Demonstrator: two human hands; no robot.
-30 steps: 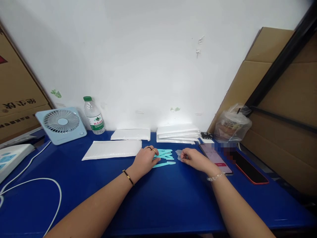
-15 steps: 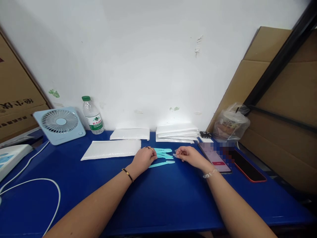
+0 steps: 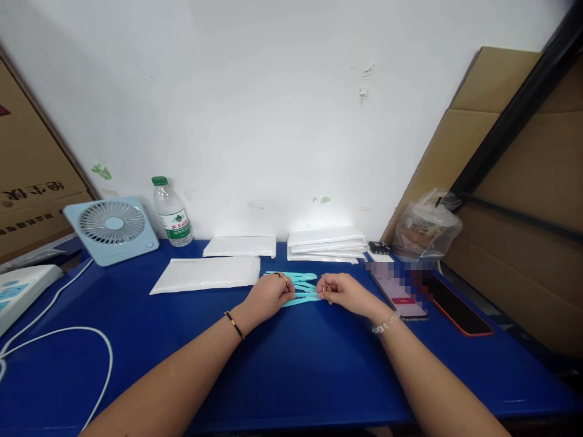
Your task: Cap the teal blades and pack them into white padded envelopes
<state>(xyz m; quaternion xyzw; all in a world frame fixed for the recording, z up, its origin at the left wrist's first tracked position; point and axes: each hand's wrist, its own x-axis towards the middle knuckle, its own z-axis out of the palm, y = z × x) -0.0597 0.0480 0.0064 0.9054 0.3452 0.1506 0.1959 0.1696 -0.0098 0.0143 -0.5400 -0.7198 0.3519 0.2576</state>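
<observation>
Several slim turquoise sticks, which look like eyebrow razors (image 3: pixel 301 276), lie in a loose group on the blue table (image 3: pixel 291 370). Over their left part, my left hand (image 3: pixel 272 293) is closed, thumb and forefinger pinching the left end of one turquoise razor (image 3: pixel 304 295). My right hand (image 3: pixel 344 292) is closed at that razor's right end, its fingertips pinched together there. What lies between the right fingertips is mostly hidden; it may be a small clear piece.
White padded mailers (image 3: pixel 207 274) lie left of the hands, with a stack of them (image 3: pixel 325 243) by the wall. A water bottle (image 3: pixel 173 215) and blue fan (image 3: pixel 116 227) stand at left. Two phones, one with a dark screen (image 3: pixel 455 306), and a bagged cup (image 3: pixel 426 230) are at right.
My right hand, with a small clear piece showing at its fingertips before, has moved slightly left to meet the razor. My left hand has shifted a little right and now pinches that razor.
</observation>
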